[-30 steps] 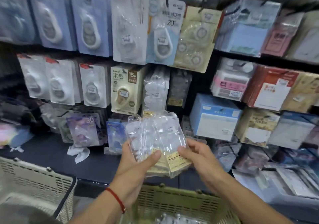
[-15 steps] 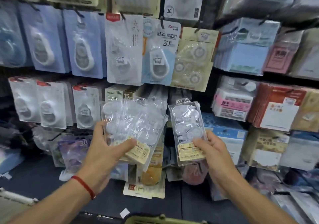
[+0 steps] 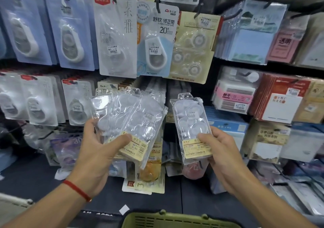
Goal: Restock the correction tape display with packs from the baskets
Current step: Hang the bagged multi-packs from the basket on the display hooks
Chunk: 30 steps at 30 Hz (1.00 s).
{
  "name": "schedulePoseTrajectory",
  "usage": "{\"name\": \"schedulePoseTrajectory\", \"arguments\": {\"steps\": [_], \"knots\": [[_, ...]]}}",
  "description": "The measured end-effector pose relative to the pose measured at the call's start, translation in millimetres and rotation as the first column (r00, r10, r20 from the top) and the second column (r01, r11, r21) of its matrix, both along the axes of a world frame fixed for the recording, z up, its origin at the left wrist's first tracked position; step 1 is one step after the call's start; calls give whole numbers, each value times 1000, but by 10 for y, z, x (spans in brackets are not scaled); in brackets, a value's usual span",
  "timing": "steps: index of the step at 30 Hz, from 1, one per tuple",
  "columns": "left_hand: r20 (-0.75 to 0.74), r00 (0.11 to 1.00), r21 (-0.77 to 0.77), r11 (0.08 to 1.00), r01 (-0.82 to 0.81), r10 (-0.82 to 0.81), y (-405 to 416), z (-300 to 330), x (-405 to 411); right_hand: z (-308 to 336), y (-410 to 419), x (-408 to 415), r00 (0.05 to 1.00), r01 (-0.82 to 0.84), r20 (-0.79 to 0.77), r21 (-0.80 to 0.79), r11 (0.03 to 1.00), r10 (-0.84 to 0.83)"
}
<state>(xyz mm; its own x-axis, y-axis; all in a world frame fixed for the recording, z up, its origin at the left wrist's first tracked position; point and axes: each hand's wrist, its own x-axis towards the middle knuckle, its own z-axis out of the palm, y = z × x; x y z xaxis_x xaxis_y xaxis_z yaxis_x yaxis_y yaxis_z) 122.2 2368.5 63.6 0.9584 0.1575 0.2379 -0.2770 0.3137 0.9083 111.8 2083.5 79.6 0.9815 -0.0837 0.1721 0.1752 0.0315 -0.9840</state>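
1. The right hand (image 3: 226,155) pinches a single clear plastic pouch of white correction tape refills (image 3: 192,127) by its lower end, thumb across the yellow label and fingers curled behind. It is held upright in front of the display, apart from the other packs.
2. The left hand (image 3: 98,150) grips a fanned bundle of the same clear pouches (image 3: 126,120), thumb pressed over their yellow labels and fingers wrapped behind. The bundle sits just left of the single pouch, not touching it.
3. The step in hand looks like hanging the single pouch. Its hang tab sits at the top, so keeping the grip low leaves that tab free to meet a peg.
4. The matching peg is not clearly visible; it is probably in the dark gap behind and above the pouch, below the cream blister card of tape refills (image 3: 194,47). Find it before pushing forward.
5. Keep the pouch square to the peg, since the soft film may buckle if pushed at an angle.
6. Hold the left bundle steady and low so it does not snag the hanging white blister cards (image 3: 77,101) beside it.
7. The olive-green plastic basket (image 3: 175,220) sits below, at the bottom edge of view, within reach for further packs.
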Motion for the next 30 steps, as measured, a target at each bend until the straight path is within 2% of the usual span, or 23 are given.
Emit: {"name": "schedulePoseTrajectory", "arguments": {"steps": [5, 7, 8, 9, 10, 11, 14, 16, 19, 22, 24, 27, 30], "knots": [[-7, 1000, -3, 1000, -9, 9, -27, 7, -15, 45, 34, -8, 999, 6, -32, -52, 999, -8], [-11, 1000, -1, 1000, -18, 18, -50, 20, -32, 48, 39, -6, 991, 125, 0, -322, 939, -132], [-14, 1000, 1, 1000, -21, 21, -60, 22, -45, 49, 56, -25, 977, 209, 60, -482, 851, -206], [-22, 1000, 1, 1000, -19, 19, -68, 24, -57, 58, 83, -55, 964, 265, 133, -558, 786, -230], [-31, 999, -2, 1000, -8, 8, -79, 21, -67, 62, 118, -78, 962, 274, 173, -562, 781, -214], [-41, 999, -6, 1000, 12, -13, -94, 13, -81, 59, 161, -104, 973, 224, 160, -529, 819, -164], [-65, 991, -15, 994, 112, -113, -203, -20, -141, -1, 317, -156, 997, -70, -40, -419, 905, 58], [-93, 977, -27, 982, 189, -191, -308, -38, -180, -52, 422, -183, 983, -176, -107, -350, 920, 147], [-150, 954, -95, 964, 248, -260, -399, -44, -201, -71, 481, -186, 984, -171, -81, -196, 966, 158], [-171, 943, -162, 952, 259, -286, -388, -19, -184, -38, 443, -184, 983, -179, -59, -117, 977, 173], [-171, 952, -164, 960, 228, -255, -362, -19, -160, -10, 403, -163, 995, -94, -44, -109, 990, 90], [-124, 986, -31, 994, 108, -111, -320, -30, -131, 39, 287, -91, 997, 72, 46, -157, 985, -66], [-62, 997, 10, 999, 53, -52, -288, -45, -111, 107, 188, -29, 990, 110, 106, -208, 972, -89]]}}
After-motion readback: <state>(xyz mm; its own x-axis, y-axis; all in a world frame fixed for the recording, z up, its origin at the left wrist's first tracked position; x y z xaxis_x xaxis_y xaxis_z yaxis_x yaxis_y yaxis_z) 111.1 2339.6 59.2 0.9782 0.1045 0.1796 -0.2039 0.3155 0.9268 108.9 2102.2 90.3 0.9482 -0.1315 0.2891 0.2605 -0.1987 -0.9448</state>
